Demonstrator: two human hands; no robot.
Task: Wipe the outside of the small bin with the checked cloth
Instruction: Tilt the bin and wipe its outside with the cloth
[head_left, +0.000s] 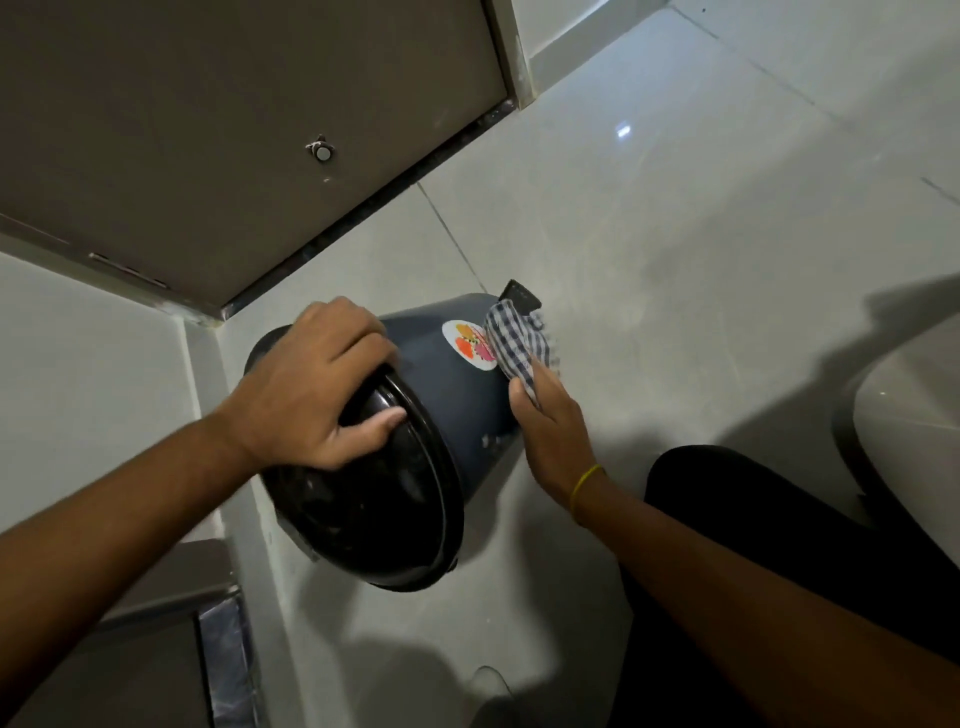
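In the middle of the frame a small dark bin (441, 395) leans over on the pale tiled floor (675, 234). Its black lid (374, 509) faces the lower left. The left hand (311, 384) grips the top edge of the lid, fingers curled over it. The right hand (550, 421) presses a checked cloth (519, 343) against the side of the bin, just beside a round white sticker (467, 345) with orange and pink shapes. A yellow band (586, 486) sits on the right wrist. A brown door (234, 130) fills the upper left.
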